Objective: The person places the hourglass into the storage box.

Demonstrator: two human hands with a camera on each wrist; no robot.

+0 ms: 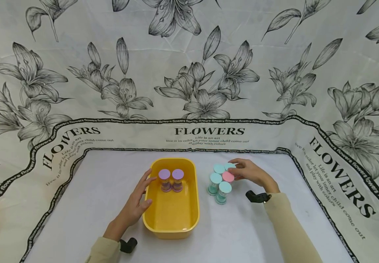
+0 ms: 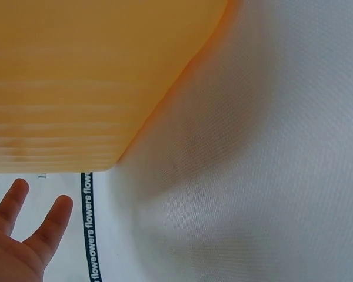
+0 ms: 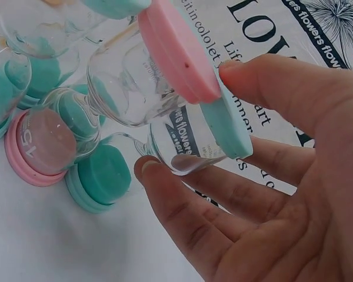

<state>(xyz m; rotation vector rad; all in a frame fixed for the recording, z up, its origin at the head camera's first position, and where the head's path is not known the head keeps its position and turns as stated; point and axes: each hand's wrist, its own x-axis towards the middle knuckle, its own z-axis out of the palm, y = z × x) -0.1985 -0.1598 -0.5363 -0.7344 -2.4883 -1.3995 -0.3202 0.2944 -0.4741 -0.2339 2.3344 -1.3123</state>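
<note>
Two purple-capped sand timers stand upright side by side at the far end of a yellow plastic tub. My left hand rests at the tub's left rim, its fingers spread and fairly straight. The left wrist view shows two fingers beside the tub's outer wall. Right of the tub, several teal-capped sand timers stand in a tight cluster with one pink-capped sand timer. My right hand holds the far-right teal sand timer, fingers curved round its glass and thumb near its cap.
A white cloth covers the work surface. Behind it rises a flower-printed fabric with black lettering, which also borders both sides. Neighbouring timers stand close against the one in the right hand.
</note>
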